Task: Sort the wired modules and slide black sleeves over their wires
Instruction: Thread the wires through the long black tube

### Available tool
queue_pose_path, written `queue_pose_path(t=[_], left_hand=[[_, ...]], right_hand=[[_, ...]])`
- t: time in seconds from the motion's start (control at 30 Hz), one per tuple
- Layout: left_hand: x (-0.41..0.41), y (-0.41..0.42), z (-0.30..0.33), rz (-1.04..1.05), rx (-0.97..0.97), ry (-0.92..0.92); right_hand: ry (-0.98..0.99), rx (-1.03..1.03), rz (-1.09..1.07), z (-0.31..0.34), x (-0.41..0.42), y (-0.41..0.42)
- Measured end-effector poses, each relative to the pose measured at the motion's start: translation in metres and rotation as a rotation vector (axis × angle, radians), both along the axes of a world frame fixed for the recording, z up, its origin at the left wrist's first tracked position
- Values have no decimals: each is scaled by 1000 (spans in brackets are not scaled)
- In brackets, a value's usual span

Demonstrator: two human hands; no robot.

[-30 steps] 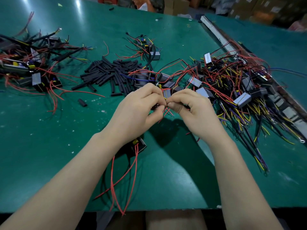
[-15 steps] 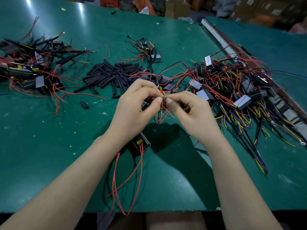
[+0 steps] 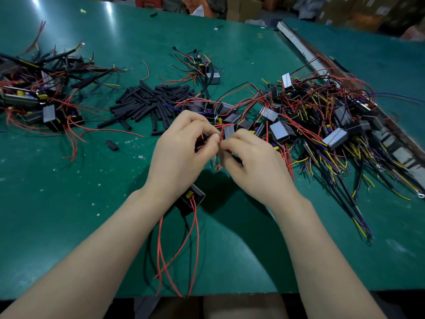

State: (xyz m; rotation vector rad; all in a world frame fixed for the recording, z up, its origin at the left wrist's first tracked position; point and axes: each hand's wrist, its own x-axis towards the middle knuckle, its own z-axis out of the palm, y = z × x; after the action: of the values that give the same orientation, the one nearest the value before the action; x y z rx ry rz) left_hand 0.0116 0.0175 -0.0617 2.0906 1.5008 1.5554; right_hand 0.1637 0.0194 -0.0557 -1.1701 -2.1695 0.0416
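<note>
My left hand (image 3: 181, 155) and my right hand (image 3: 250, 162) meet over the green table (image 3: 69, 203), fingertips together. Both pinch thin red wires (image 3: 217, 157) between thumb and fingers; a black sleeve shows inside my left fingers. One black module (image 3: 192, 199) with a yellow part lies under my left wrist, its red and black wires trailing toward the table's front edge. A heap of black sleeves (image 3: 149, 102) lies beyond my hands. A large tangle of wired modules (image 3: 322, 125) spreads to the right.
Another pile of modules with sleeved wires (image 3: 41, 97) sits at the far left. A small module cluster (image 3: 204, 67) lies at the back centre. One loose sleeve (image 3: 112, 145) lies alone. A metal rail (image 3: 305, 51) runs along the table's right side, boxes behind.
My hands shifted slightly away from me and closer together. The module under my left wrist and its trailing wires came further into view.
</note>
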Motion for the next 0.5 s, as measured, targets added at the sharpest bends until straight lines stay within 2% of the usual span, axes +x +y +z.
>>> queue_pose_path(t=[0.1,0.27,0.5], left_hand=[[0,0,1,10,-13,-29],[-1,-1,7,-103,-140,-144],[-3,-2,10,-153,-199,-236]], right_hand=[[103,6,-35,3,0,1],[343,-42,-76,6,1,4],[481,-182,-71,9,-4,1]])
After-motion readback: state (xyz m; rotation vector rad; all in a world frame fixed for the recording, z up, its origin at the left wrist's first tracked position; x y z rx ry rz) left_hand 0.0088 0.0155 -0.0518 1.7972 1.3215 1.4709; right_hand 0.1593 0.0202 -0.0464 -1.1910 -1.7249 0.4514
